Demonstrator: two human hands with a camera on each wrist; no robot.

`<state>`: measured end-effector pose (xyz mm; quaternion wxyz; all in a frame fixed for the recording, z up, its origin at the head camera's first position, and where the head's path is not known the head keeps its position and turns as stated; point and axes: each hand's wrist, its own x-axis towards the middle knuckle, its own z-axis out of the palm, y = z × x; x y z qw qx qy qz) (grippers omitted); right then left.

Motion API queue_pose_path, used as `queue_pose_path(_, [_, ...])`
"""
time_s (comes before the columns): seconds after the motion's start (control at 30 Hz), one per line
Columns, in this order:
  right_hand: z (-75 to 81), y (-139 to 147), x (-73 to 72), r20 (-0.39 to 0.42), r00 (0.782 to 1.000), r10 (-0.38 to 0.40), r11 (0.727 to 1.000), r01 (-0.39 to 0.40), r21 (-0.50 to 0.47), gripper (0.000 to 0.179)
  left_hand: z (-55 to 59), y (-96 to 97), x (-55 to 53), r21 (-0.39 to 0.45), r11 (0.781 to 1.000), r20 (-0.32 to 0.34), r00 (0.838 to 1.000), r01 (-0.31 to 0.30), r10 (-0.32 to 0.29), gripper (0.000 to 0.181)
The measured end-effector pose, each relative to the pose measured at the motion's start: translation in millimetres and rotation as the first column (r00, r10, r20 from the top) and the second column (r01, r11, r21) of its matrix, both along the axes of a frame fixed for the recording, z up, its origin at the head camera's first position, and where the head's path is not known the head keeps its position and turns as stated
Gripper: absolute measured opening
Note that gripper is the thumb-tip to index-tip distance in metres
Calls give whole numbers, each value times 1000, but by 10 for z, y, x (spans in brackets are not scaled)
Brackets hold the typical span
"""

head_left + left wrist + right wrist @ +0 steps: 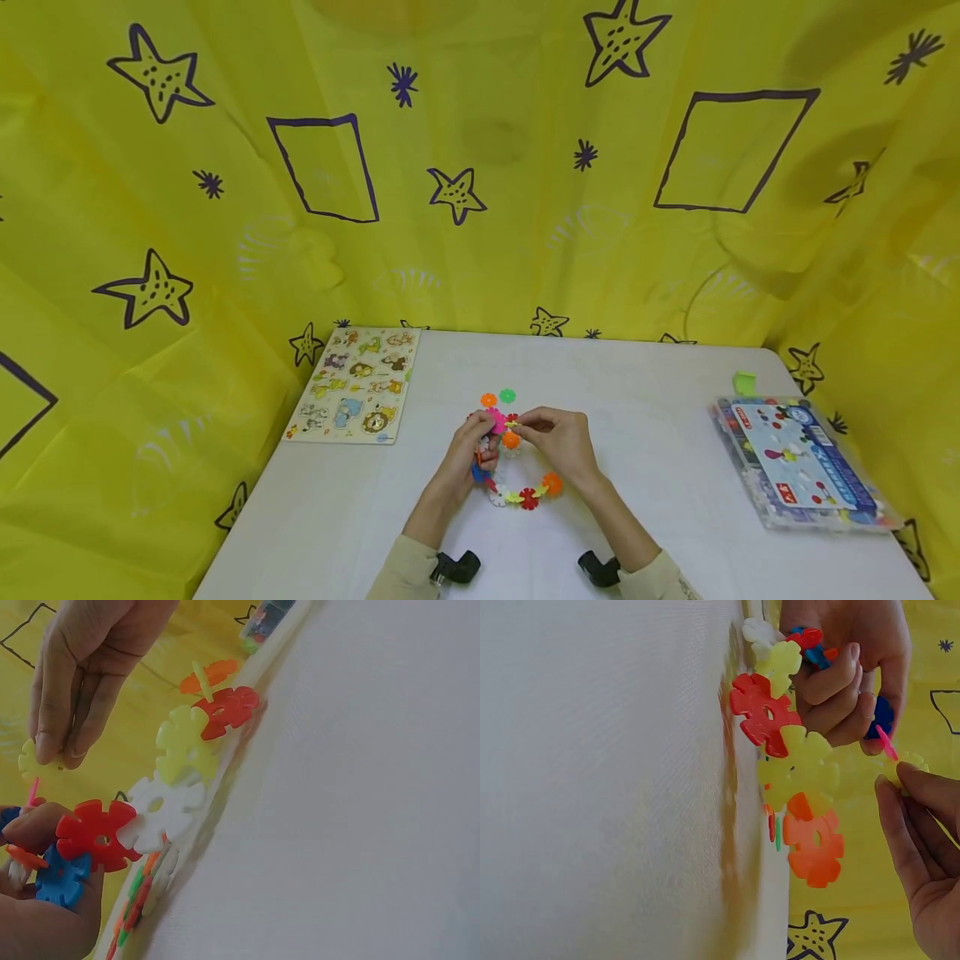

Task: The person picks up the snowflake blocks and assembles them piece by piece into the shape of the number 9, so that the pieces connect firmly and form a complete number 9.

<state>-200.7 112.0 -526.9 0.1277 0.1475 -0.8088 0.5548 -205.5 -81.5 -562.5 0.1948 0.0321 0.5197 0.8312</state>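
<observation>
My left hand [457, 462] grips a chain of flower-shaped plastic discs with curled fingers. A dark blue disc [881, 714] is pinched between its thumb and finger, with a pink disc [886, 740] joined at its edge. In my right hand [564, 442], thumb and fingertips pinch a yellow disc [30, 761] right at the pink one's edge. From the left hand the chain hangs down in a curve: a light blue disc [52, 881], a red disc [86, 840], a white disc [178, 804], then yellow and red ones, with an orange disc [806, 861] at its end.
Beyond the hands lie loose discs, including an orange one [488, 400] and a green one [507, 396]. An animal puzzle board [352, 400] lies at the back left. At the right sits a clear plastic case [806, 467] with a green scrap [744, 383] behind it. A yellow curtain [495, 267] surrounds the white table.
</observation>
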Motion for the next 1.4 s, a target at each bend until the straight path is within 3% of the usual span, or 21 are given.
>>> queue_pose_path(0.23, [-25,4,-1,3,1000,-19,1000,19,1,6,-13,10,17,24,999,-40,999,34,-33,18])
queue_pose_path(0.5, [-62,1,-23,19,1000,-8,998,9,-59,8,-6,31,32,41,998,-31,998,48,-47,18])
queue_pose_path(0.83, [-76,5,-52,38,999,22,998,-19,-59,6,-4,16,23,-65,997,-93,995,27,-33,21])
queue_pose_path(0.97, [-77,13,-69,68,997,-25,999,23,29,16,3,22,22,-122,992,-147,989,-15,-3,21])
queue_pose_path(1.1, [-122,-22,-91,175,983,-53,981,18,195,16,2,13,6,-142,989,-149,989,-31,9,20])
queue_pose_path(1.23, [-187,-99,-121,190,981,-37,928,-37,370,18,-2,-2,2,-161,987,-120,993,-24,4,18])
queue_pose_path(1.4, [-207,-183,-160,128,990,-59,867,-13,499,21,0,0,12,-167,986,-114,993,-25,6,18])
